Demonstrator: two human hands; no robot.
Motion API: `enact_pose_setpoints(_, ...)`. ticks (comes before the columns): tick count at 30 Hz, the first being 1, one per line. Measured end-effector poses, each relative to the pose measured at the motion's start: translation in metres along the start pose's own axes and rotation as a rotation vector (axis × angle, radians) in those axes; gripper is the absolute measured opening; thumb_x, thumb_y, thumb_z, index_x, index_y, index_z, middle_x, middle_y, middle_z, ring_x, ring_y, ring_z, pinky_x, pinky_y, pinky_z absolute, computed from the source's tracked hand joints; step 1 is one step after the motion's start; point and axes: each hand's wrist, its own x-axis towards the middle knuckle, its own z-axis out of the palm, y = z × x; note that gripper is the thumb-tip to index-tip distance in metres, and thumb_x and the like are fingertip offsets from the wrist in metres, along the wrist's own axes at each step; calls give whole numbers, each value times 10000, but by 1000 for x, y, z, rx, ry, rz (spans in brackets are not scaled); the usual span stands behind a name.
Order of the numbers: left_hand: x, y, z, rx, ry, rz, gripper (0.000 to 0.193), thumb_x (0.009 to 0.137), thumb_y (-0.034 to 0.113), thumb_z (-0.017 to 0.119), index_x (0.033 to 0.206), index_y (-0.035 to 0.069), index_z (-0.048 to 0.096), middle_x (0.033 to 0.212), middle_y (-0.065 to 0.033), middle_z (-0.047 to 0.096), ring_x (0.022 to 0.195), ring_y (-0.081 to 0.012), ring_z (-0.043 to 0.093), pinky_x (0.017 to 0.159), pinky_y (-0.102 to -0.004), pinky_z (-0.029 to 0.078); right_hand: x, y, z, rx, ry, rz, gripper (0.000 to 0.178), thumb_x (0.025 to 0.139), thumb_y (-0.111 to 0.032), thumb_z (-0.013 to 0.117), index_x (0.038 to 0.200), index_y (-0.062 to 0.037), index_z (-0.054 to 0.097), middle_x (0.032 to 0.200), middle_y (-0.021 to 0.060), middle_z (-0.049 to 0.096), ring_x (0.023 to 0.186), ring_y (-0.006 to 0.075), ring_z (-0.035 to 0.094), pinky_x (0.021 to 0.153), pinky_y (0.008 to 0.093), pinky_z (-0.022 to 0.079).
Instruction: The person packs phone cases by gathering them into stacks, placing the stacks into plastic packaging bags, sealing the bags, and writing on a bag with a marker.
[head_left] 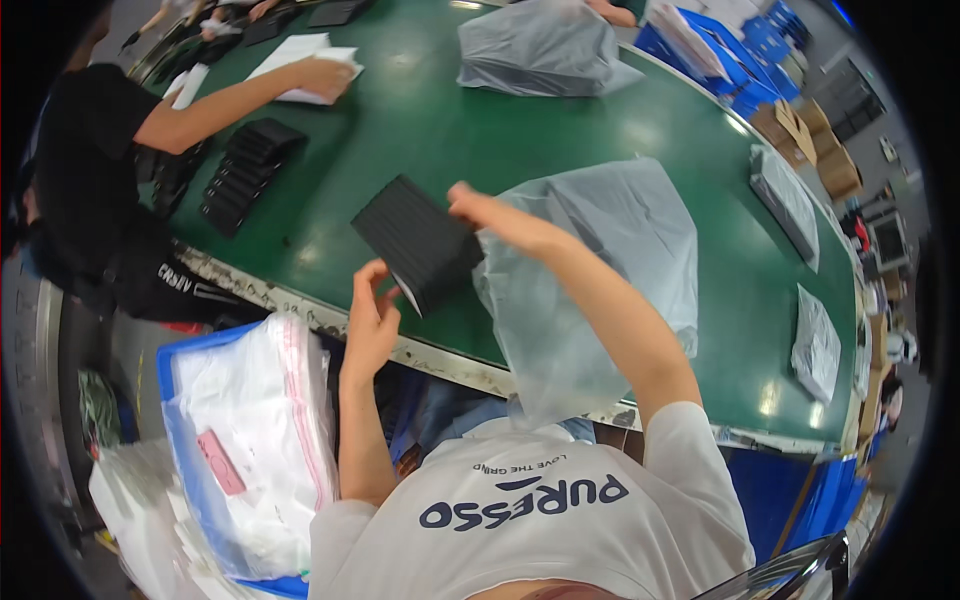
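A black ribbed stack of plastic parts [415, 240] is tilted over the green table in front of me. My left hand [372, 318] is at its near left edge, fingers curled against it with a gap at the thumb. At its far right corner is my right hand [495, 218], slightly blurred, with the fingers bent onto the stack and partly hidden. A large translucent grey plastic bag [630, 240] spreads over the table beneath my right forearm, its near end hanging past the table edge.
Another filled grey bag [535, 50] stands at the far side. Two wrapped packages [785, 205] lie toward the right rim. At left a co-worker [90, 170] handles white sheets [310, 70] near black parts [250, 175]. A blue bin [185, 350] beside me holds clear bags and a pink phone [220, 462].
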Motion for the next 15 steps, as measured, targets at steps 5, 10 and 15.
enact_pose_setpoints(5,-9,-30,35,239,103,-108,327,886,-96,551,1187,1,463,1350,-155,411,1262,-228,451,1070,-342,404,7,23,62,-956,406,-32,1156,647,-614,778,1383,148,313,1082,299,540,1012,406,566,845,465,470)
enact_pose_setpoints(10,-12,-45,38,192,108,-96,292,906,-65,559,1182,-3,491,1343,-144,418,1239,-230,465,1048,-326,386,18,35,85,-1326,373,140,1182,626,-530,778,1505,54,246,1320,294,427,1190,382,444,946,476,361)
enact_pose_setpoints(15,-30,44,77,257,173,108,342,881,11,609,1209,6,511,1205,-125,500,1036,-211,514,888,-332,436,-1,-3,-4,-515,240,316,1126,666,-455,740,1544,11,212,1373,266,446,1247,355,466,1032,395,384)
